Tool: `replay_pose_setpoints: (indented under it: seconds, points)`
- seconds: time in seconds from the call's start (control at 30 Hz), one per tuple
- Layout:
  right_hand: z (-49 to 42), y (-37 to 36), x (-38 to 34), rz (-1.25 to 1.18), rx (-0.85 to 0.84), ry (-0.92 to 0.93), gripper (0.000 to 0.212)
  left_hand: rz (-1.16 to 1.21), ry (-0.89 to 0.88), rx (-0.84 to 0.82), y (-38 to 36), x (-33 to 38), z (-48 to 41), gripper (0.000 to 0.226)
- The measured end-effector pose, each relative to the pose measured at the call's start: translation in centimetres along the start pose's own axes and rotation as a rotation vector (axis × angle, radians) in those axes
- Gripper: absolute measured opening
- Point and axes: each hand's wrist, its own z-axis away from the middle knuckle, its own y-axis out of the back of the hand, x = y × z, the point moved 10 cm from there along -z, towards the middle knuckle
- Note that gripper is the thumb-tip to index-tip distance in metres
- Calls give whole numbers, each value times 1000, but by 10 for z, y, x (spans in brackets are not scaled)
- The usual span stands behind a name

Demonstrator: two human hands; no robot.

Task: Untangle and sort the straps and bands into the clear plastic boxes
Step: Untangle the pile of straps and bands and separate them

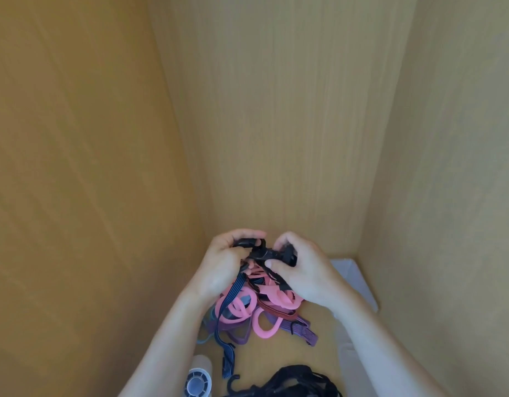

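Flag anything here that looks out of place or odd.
Everything is one knotted heap: pink bands, purple straps and a blue striped cord interlaced below the left hand and right hand, which both grip a black buckled strap. A white vented gadget lying beside the heap is no strap.

black buckled strap (263,253): ends hidden in left hand (221,270), right hand (303,272) | black cord bundle (290,379): cut by bottom edge

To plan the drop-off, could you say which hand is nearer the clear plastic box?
Right. The right hand, gripping the black strap, is just left of the clear plastic box; the left hand is farther left.
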Motion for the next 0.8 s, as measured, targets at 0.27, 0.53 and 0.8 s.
replay_pose_setpoints:
  seconds: [0.27,0.53,0.8]
  points:
    - [0,15,55,-445,62,-174,11,85,40,228,45,-13,-4,50]
    - [17,-6,65,-464,-186,-190,12,68,87,313,45,-21,-12,39]
    - [19,36,82,258,274,-182,20,77,81,412,56,-24,-21,45]
